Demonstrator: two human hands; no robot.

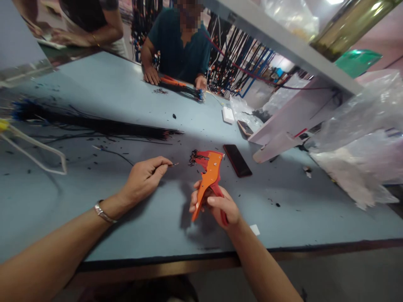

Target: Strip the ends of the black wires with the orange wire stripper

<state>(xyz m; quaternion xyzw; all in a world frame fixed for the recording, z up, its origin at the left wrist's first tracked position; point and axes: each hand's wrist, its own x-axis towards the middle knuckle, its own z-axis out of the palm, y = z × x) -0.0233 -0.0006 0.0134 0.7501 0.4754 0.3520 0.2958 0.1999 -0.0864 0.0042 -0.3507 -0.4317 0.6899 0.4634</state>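
Observation:
My left hand (146, 176) pinches a thin dark wire (121, 155) close to its bare end, which points right. The wire's other end trails back to the left over the table. In my right hand (220, 205) is an orange and red wire stripper (211, 167), fingers wrapped round its handles. Its jaws point left, a short gap away from the wire tip. Small black offcuts of insulation (193, 157) cluster at the jaws. Beyond my left hand lies a long bundle of black wires (110, 128) with blue ends at the far left.
A dark phone (237, 160) lies right of the stripper, with another phone (244, 128) and a white box (228, 115) behind. A shelf post (283, 144) and plastic bags (355, 163) stand right. Across the table (151, 235), a person (179, 46) handles wires; another person is at upper left.

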